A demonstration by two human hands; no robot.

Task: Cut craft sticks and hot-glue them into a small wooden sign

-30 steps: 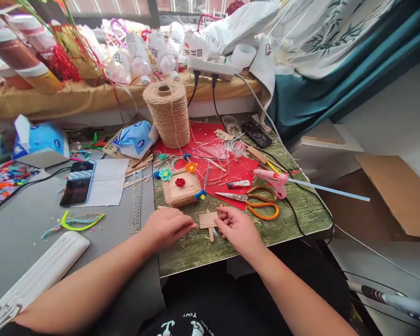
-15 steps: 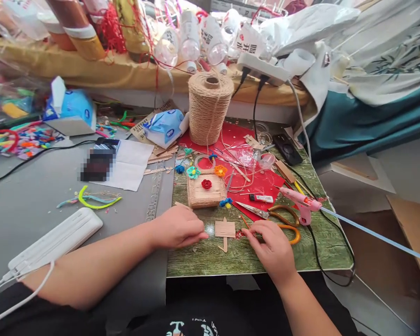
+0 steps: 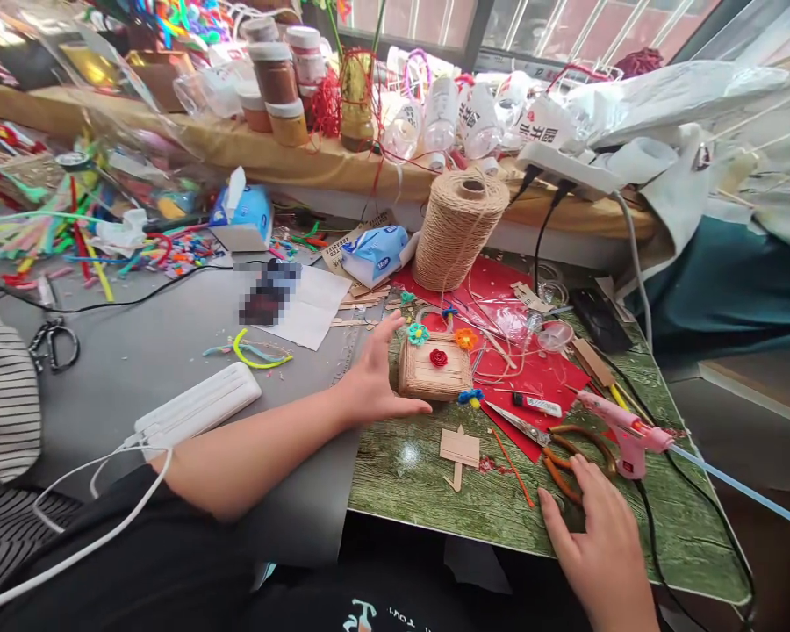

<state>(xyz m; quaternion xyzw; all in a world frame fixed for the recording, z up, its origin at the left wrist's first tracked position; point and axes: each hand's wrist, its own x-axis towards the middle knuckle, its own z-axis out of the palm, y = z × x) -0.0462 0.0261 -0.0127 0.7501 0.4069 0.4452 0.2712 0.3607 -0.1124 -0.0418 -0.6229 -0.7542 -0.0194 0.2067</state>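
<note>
My left hand (image 3: pixel 375 377) grips the left side of a small twine-wrapped box (image 3: pixel 434 369) with a red rose and little coloured flowers on it; the thumb lies along its front edge. The box stands on the green wood-pattern board (image 3: pixel 434 491). My right hand (image 3: pixel 596 535) lies flat with fingers spread on the board near its front edge, just below the orange-handled scissors (image 3: pixel 553 439). A small sign of wooden sticks (image 3: pixel 459 449) lies between my hands, touched by neither.
A pink glue gun (image 3: pixel 622 430) with its glue stick lies right of the scissors. A jute twine spool (image 3: pixel 457 228) stands behind on red paper. A white power bank (image 3: pixel 197 408), tissue packs, pipe cleaners and bottles fill the left and back. A striped sleeve (image 3: pixel 3 395) shows at far left.
My left hand left the stick sign and took hold of the twine box. My right hand drew back toward the board's front edge and flattened. The view swung left.
</note>
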